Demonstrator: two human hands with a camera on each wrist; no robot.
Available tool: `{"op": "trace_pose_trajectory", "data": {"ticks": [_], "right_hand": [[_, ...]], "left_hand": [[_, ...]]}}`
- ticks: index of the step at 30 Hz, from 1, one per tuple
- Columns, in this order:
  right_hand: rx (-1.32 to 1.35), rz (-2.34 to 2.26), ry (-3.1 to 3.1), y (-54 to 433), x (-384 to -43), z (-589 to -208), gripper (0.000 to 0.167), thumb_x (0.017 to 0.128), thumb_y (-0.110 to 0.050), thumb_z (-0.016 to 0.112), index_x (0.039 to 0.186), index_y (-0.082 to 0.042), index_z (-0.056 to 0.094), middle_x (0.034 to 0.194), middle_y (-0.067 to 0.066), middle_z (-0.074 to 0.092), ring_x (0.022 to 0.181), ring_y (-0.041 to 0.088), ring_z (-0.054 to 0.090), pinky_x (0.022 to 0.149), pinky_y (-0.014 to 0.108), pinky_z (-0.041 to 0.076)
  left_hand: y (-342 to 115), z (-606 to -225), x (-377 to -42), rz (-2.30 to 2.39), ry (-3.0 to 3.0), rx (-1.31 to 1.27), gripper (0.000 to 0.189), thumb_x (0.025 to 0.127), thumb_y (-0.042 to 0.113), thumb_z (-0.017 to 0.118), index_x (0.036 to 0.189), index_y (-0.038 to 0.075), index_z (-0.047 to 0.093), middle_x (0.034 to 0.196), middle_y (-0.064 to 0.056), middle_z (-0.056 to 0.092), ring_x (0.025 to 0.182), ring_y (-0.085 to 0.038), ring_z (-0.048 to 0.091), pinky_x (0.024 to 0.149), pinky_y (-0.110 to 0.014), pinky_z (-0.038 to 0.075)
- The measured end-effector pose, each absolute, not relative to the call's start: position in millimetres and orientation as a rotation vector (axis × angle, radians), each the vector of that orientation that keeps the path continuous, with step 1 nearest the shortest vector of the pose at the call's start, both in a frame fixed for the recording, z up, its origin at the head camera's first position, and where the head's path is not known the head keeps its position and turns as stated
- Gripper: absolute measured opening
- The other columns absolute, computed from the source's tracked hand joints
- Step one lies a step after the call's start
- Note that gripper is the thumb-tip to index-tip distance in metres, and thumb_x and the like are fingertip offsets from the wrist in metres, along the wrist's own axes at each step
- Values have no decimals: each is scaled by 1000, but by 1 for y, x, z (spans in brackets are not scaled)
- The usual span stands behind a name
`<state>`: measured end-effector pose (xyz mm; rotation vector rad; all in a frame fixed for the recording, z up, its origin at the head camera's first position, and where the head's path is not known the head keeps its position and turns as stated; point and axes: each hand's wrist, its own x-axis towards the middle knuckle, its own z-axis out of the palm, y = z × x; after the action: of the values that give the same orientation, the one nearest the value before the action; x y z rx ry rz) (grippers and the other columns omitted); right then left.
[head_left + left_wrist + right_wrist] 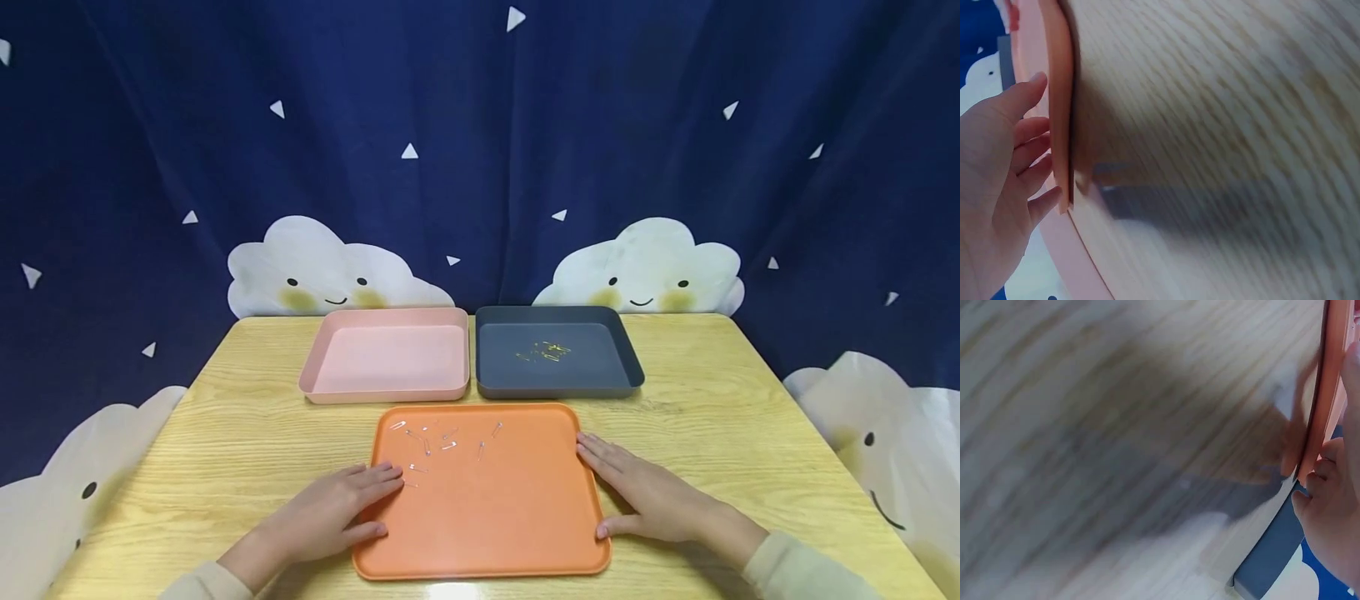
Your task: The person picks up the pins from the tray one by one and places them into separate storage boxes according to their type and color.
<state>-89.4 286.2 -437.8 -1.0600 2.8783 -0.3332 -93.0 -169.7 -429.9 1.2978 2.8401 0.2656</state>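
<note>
Left hand and right hand, fingers extended, thumbs apart, are resting on opposite rims of the orange tray, apparently steadying it; silver safety pins are lying toward its far-left corner.

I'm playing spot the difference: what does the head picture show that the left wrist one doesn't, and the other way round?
Only the head view shows the silver pins on the orange tray and gold pins in the grey tray. Only the left wrist view shows the orange tray's outer wall close up, beside the left hand. Both show the left hand, orange tray, pink tray and table.
</note>
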Motion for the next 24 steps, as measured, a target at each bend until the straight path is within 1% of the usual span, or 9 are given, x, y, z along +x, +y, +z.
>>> {"op": "trace_pose_trajectory", "data": {"ticks": [2,4,5,6,10,15,24], "right_hand": [[-1121,-333,2875,289,-89,-438,100,79,-69,57,153,-9,25,159,12,29,142,32,35,122,21,19],[-1194,-328,2875,291,-90,-439,102,78,-69,58,152,-7,26,158,13,30,141,34,37,119,8,5],[-1234,-330,2874,292,-90,-439,103,77,-68,60,152,-6,26,157,15,31,140,35,38,116,3,-1],[-1269,-324,2875,292,-90,-439,103,77,-68,60,151,-5,26,157,16,32,140,36,38,116,3,-3],[-1323,-299,2879,293,-90,-439,104,77,-67,61,151,-3,27,156,17,33,138,36,39,116,4,-4],[-1322,-278,2885,293,-91,-439,104,77,-68,61,151,-3,26,156,17,31,139,36,39,116,4,-5],[-1335,-247,2886,294,-94,-443,105,76,-70,59,151,-3,27,156,17,31,139,36,39,117,4,-5]], "left_hand": [[-170,-431,-93,259,2836,1316,53,92,43,59,135,11,56,140,-6,57,128,-24,56,102,-45,48],[-171,-432,-93,256,2843,1337,53,92,42,60,134,11,56,140,-6,57,127,-23,56,101,-44,48],[-171,-433,-93,254,2849,1349,53,91,41,60,134,11,56,139,-6,58,127,-23,56,101,-43,48],[-171,-434,-93,253,2854,1361,53,91,41,61,134,10,56,139,-6,58,127,-23,57,101,-43,49],[-171,-435,-95,244,2875,1427,52,90,39,62,133,10,58,137,-6,59,125,-21,58,100,-42,49],[-168,-433,-99,188,2883,1515,50,91,37,61,132,8,58,135,-7,61,124,-22,59,102,-45,47],[-167,-428,-100,157,2835,1521,49,93,38,59,133,10,57,136,-6,60,125,-21,58,101,-45,48]]}}
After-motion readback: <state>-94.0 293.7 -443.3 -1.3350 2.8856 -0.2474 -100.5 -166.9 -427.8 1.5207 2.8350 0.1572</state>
